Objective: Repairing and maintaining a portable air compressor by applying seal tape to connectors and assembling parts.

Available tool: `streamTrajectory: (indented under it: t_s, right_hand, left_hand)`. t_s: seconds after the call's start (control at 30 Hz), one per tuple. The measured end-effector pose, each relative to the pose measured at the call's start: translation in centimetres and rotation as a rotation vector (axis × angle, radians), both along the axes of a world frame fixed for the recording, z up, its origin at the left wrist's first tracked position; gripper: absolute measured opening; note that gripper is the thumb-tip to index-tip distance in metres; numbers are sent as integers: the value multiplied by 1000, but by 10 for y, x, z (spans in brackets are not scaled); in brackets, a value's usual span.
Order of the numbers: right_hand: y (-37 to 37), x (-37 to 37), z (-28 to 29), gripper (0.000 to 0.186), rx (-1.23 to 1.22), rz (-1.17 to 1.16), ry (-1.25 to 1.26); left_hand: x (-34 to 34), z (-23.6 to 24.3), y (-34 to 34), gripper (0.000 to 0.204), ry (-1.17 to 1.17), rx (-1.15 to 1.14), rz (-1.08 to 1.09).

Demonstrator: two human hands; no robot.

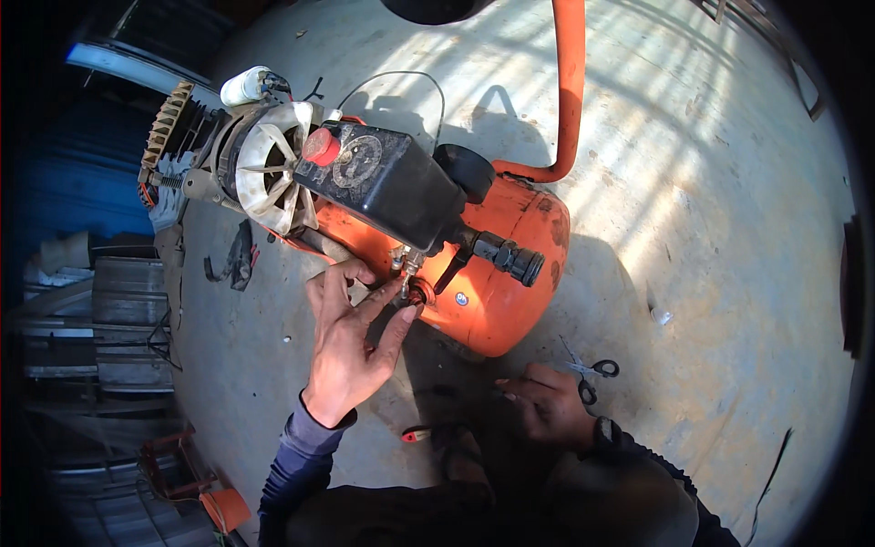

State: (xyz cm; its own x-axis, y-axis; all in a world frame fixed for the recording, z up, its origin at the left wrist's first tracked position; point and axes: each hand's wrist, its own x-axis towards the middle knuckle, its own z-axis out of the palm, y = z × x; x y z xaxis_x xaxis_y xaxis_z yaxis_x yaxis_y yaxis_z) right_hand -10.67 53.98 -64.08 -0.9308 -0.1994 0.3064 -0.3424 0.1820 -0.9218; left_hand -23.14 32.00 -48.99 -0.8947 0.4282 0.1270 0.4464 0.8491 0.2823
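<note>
An orange air compressor (538, 232) stands on the floor, with a black pressure switch box (387, 187) bearing a red knob (321, 147). My left hand (351, 342) reaches to the small metal fittings (410, 264) under that box. Its index finger and thumb close about a small fitting beside a dark round port (420, 294) on the tank. The fingertips partly cover this spot. Lower right, my right hand (551, 406) hangs in shadow away from the tank, fingers curled; whatever lies in them is hidden. Black-handled scissors (588, 392) lie on the floor beside it.
An orange tube handle (569, 82) rises behind the tank. The motor's pale fan (273, 169) and a white capacitor (244, 87) sit at left. A red-and-white object (416, 436) lies on the floor near my feet, and metal sheets (132, 319) stand at far left.
</note>
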Motion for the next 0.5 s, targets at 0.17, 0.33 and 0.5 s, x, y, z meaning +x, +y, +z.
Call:
streamTrajectory:
  t_s: [0.17,0.33,0.5]
  right_hand:
    - [-2,-3,3,24,-11,-21,-42]
    - [-6,-4,3,25,-45,-5,-51]
    - [-5,-2,6,24,-16,2,-25]
  left_hand:
    - [2,6,-1,31,-2,-9,14]
    - [0,2,1,32,-44,76,30]
    - [2,-2,3,37,-33,-11,-1]
